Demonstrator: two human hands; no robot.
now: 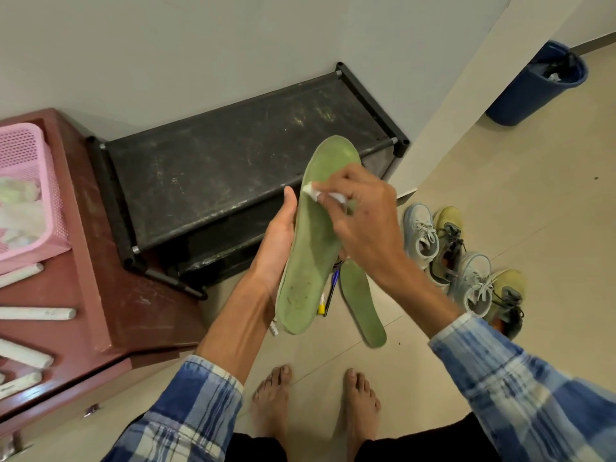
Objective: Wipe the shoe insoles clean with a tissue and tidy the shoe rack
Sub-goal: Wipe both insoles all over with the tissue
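Your left hand [276,251] grips the green insole [310,261] from beneath, thumb along its left edge, in front of the black shoe rack [233,155]. Your right hand [366,221] pinches a white tissue [311,190] against the insole's far half. A 2nd insole [365,311] lies on the floor [500,195], left of 4 shoes [463,261].

Green insole [310,248] and white tissue [310,189] in the grip. Blue-and-white plaid sleeves [186,415]. Beyond the grip, a black shoe rack [233,155]; to its right, pale blue and yellow shoes [420,235]; left, a pink basket [50,195].
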